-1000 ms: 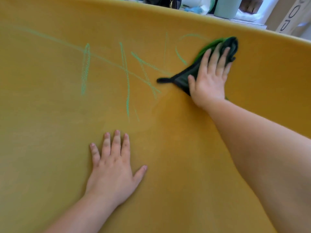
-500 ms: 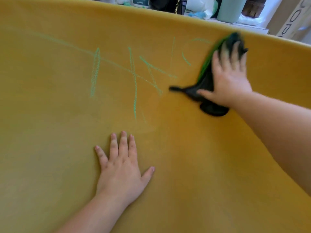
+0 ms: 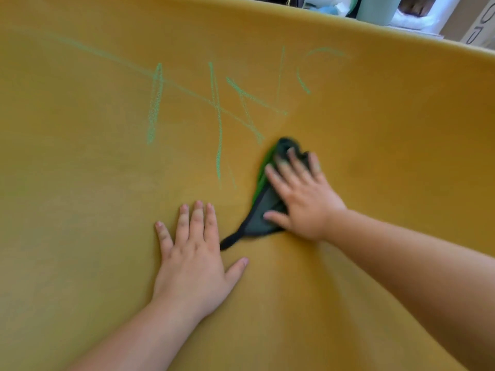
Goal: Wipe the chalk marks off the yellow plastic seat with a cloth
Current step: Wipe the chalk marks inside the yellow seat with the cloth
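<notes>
yellow plastic seat [image 3: 80, 236]: one. curved and smooth, fills the view. i judge it stiff, with no give, and slippery under a palm.

chalk marks [image 3: 155, 103]: green, on the upper slope from left of centre across to the right. i count about seven strokes. two or three are faint, so the count is loose. none of these is wiped yet.

left hand [image 3: 192, 253]: one, below the marks. grip wide, fingers straight, palm flat on bare seat, holding nothing. i judge it a brace.

cloth [image 3: 255, 222]: one, dark with a green face, just right of the left hand. its thin tail ends just beside that hand; i cannot tell if they touch. its top edge lies just below the lowest strokes. soft, light, limp. i judge it will bunch and slide, so i'd hold it under a flat palm over its middle, not by the tail.

right hand [image 3: 302, 199]: one, blurred. grip wide, fingers spread flat on the cloth, pressing it to the seat.

beyond the rim, top right: pale green cup [image 3: 377, 8], one.
</notes>
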Demonstrator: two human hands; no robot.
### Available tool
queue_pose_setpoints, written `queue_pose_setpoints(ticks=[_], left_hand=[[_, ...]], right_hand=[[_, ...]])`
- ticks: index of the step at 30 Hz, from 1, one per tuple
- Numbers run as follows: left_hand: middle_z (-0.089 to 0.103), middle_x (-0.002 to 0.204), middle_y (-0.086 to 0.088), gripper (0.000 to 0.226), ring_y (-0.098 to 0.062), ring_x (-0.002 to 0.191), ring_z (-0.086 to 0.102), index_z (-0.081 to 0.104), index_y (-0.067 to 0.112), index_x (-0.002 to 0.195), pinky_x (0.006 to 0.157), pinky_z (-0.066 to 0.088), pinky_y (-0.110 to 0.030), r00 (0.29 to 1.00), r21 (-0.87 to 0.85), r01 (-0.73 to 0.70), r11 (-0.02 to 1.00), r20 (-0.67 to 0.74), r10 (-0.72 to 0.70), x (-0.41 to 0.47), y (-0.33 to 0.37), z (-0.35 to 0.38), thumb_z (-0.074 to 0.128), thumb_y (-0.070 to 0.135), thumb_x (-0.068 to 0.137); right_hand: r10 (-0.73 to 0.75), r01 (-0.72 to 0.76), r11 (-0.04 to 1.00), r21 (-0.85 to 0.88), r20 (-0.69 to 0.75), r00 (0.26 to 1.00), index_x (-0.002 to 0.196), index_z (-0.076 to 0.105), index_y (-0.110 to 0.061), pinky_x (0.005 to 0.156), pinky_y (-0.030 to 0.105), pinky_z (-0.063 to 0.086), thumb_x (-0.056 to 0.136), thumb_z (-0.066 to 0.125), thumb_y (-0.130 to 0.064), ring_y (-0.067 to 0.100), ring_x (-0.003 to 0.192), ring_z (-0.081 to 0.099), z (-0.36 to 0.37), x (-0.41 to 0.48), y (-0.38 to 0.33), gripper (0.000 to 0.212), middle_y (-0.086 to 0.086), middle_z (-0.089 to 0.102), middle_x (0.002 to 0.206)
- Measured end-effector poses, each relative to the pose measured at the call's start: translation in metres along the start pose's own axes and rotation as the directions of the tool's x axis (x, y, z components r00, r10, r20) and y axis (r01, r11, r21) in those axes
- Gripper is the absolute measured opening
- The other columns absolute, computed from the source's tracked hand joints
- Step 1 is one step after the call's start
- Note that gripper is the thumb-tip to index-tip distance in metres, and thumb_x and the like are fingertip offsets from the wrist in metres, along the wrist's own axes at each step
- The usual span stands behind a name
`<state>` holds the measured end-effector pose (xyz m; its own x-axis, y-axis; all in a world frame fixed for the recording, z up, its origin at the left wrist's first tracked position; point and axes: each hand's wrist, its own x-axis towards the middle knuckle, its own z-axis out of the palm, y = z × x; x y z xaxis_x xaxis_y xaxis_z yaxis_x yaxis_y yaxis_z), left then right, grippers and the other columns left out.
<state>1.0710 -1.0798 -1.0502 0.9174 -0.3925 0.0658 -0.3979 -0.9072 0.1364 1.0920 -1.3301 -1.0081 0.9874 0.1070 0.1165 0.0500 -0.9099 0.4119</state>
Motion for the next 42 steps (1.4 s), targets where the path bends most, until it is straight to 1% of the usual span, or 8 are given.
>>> queue_pose_setpoints(ticks=[3,6,13,19,23,28,38,42], left_hand=[[0.001,0.165,-0.013,0.113,-0.032,0.151,-0.005,-0.006,0.008,0.155,0.115,-0.002,-0.064,1.0,-0.015,0.002,1.0,-0.028,-0.002,0.001,0.001,0.001,0.024,0.084,0.077],[0.009,0.164,-0.014,0.115,-0.034,0.151,0.001,-0.006,0.008,0.155,0.114,0.0,-0.066,1.0,-0.024,0.005,1.0,-0.023,-0.005,0.002,0.003,0.001,0.027,0.084,0.075],[0.019,0.162,-0.018,0.12,-0.036,0.149,0.014,0.009,0.002,0.156,0.113,0.01,-0.068,1.0,-0.059,0.012,0.998,-0.013,-0.013,0.004,0.003,-0.002,0.038,0.083,0.071],[-0.003,0.165,-0.013,0.122,-0.033,0.151,-0.006,-0.008,0.007,0.155,0.116,0.002,-0.064,0.998,-0.08,0.054,0.995,-0.037,-0.057,0.001,0.003,-0.004,0.032,0.086,0.071],[-0.02,0.163,-0.011,0.122,-0.03,0.149,-0.019,-0.026,0.008,0.15,0.116,-0.006,-0.061,0.998,-0.082,0.062,0.995,-0.013,-0.063,0.0,0.003,-0.006,0.03,0.086,0.074],[-0.026,0.161,-0.009,0.123,-0.03,0.148,-0.023,-0.032,0.009,0.147,0.116,-0.01,-0.061,0.998,-0.081,0.068,0.994,0.003,-0.068,0.002,0.004,-0.007,0.028,0.088,0.074],[-0.023,0.162,-0.008,0.13,-0.025,0.149,-0.019,-0.027,0.011,0.149,0.118,-0.008,-0.057,0.994,-0.099,0.108,0.989,-0.013,-0.11,0.003,0.004,-0.007,0.035,0.091,0.068],[-0.021,0.163,-0.01,0.13,-0.026,0.149,-0.019,-0.025,0.008,0.15,0.118,-0.007,-0.057,0.994,-0.097,0.11,0.989,0.009,-0.11,0.002,0.006,-0.01,0.034,0.09,0.068]], right_hand=[[0.396,-0.414,0.903,-0.11,-0.157,0.905,0.164,0.003,-0.01,0.122,0.068,-0.006,0.085,0.024,-0.088,0.045,0.157,-0.008,-0.037,0.034,0.084,0.113,0.024,0.004,0.17],[0.449,-0.487,0.868,-0.097,-0.268,0.853,0.163,-0.002,-0.008,0.123,0.068,0.0,0.085,0.025,-0.09,0.046,0.156,-0.006,-0.077,0.065,0.129,0.117,0.027,-0.001,0.169],[0.296,-0.292,0.955,0.049,-0.15,0.943,0.162,-0.009,-0.011,0.124,0.063,-0.006,0.09,0.014,-0.08,0.04,0.156,-0.019,-0.023,0.077,0.006,0.103,0.02,-0.007,0.171],[-0.264,0.264,0.963,0.05,0.002,0.964,0.164,0.003,-0.025,0.127,0.055,-0.005,0.092,0.019,-0.08,0.031,0.158,-0.008,0.003,0.009,-0.031,0.092,0.008,0.012,0.172],[0.02,-0.064,0.965,-0.255,-0.171,0.985,0.165,0.015,-0.02,0.126,0.06,-0.002,0.085,0.015,-0.09,0.04,0.158,0.011,-0.038,0.053,0.084,0.106,0.016,0.023,0.169],[0.357,-0.395,0.912,-0.116,-0.252,0.899,0.165,-0.003,-0.016,0.124,0.066,0.0,0.085,0.017,-0.091,0.045,0.157,-0.008,-0.072,0.086,0.103,0.112,0.019,-0.004,0.171],[-0.353,0.35,0.934,0.079,0.039,0.935,0.164,-0.008,-0.033,0.126,0.052,-0.013,0.096,0.012,-0.078,0.027,0.156,-0.021,0.003,0.012,-0.045,0.084,-0.004,-0.007,0.171],[-0.175,0.162,0.974,-0.161,-0.074,0.982,0.164,0.021,-0.022,0.125,0.057,0.001,0.082,0.025,-0.091,0.04,0.157,0.017,-0.022,0.044,0.025,0.107,0.013,0.032,0.166]])
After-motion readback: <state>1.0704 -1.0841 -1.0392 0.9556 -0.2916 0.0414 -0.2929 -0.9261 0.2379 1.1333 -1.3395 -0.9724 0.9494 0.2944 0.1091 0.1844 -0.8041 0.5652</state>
